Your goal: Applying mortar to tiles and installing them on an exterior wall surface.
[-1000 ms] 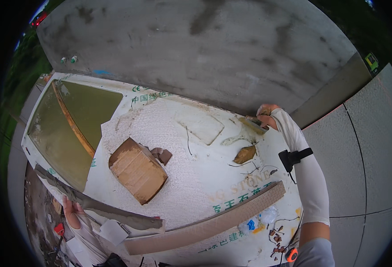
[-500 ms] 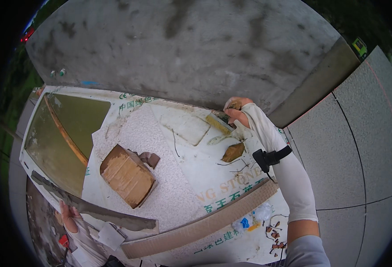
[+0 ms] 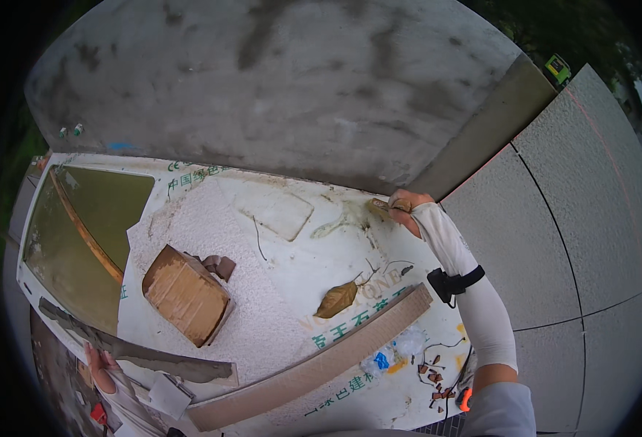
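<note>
My right hand (image 3: 410, 209) is closed around a brush (image 3: 379, 207), at the far edge of the white board (image 3: 277, 255), beside the base of the grey wall. Fingers hide much of the brush. Nearer on the board lies a dry brown leaf (image 3: 336, 299), with thin twigs (image 3: 372, 273) beside it. At the lower left, my left hand (image 3: 101, 369) has its fingers extended beside a strip smeared with grey mortar (image 3: 139, 342); nothing shows in it. Whether it touches the strip I cannot tell.
An open cardboard box (image 3: 188, 295) stands on the board's speckled part. A long cardboard strip (image 3: 314, 364) crosses the near side. Close by lie clear plastic with a blue piece (image 3: 381, 360) and brown fragments (image 3: 434, 377). Left is a basin of murky water (image 3: 80, 240) with a wooden stick (image 3: 88, 226).
The leaf and twigs have shifted toward me over the board. My right hand has turned the brush, still gripped, close to the wall base. The whole view has shifted slightly.
</note>
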### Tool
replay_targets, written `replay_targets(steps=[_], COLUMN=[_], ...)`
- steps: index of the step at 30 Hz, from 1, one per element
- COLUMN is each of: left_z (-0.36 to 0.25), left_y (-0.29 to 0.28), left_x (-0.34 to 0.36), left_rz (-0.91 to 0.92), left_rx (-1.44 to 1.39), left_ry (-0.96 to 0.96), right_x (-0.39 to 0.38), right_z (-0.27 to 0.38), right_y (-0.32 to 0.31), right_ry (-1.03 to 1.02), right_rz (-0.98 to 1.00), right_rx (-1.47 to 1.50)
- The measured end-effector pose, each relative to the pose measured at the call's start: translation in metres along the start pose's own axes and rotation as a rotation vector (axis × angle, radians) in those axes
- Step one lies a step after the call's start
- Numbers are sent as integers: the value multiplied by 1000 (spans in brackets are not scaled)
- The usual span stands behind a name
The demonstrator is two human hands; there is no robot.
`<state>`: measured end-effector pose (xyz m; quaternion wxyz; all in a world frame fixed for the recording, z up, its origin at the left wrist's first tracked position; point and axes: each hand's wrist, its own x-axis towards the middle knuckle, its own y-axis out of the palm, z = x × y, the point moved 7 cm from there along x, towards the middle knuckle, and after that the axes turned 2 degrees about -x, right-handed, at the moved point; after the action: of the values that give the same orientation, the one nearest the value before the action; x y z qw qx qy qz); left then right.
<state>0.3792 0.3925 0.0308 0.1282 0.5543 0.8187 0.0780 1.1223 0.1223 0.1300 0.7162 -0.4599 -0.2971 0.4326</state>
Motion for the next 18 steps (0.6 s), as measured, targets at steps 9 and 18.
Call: replay_targets(steps=[9, 18], left_z=[-8, 6], left_y=[28, 23], left_x=[-13, 3], left_rz=[72, 103], left_rx=[34, -57], left_ry=[-25, -102], right_x=[-2, -29], right_z=[13, -93], right_y=[18, -23], right_ry=[-117, 347], right_rz=[-46, -238], right_rx=[181, -290])
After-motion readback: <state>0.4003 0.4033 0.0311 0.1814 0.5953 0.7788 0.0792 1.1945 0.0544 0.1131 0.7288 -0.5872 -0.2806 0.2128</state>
